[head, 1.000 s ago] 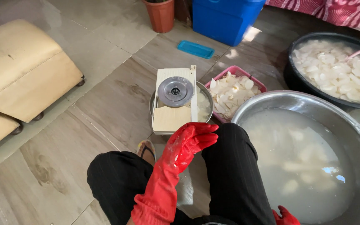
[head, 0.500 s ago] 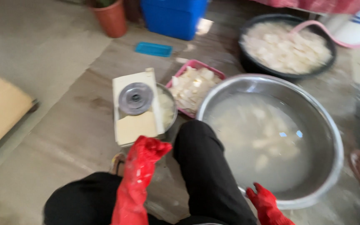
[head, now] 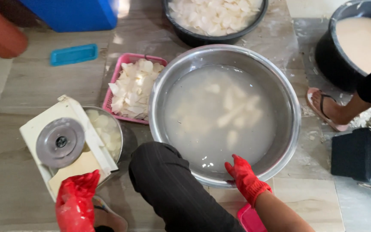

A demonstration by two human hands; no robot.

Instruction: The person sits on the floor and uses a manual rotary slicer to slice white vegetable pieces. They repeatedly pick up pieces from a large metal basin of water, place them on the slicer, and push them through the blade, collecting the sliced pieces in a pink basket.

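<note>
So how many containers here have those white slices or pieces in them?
4: the pink basket left of centre, the black tub at the top, the steel basin of cloudy water in the middle, and the small steel bowl under the slicer. Others may be out of frame.

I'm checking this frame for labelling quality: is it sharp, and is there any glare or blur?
Head view: mostly sharp; soft glare on the steel basin rim; the cloudy water hides the pieces in it; the left hand in its red glove is slightly blurred; the right hand is crisp on the rim.
</note>
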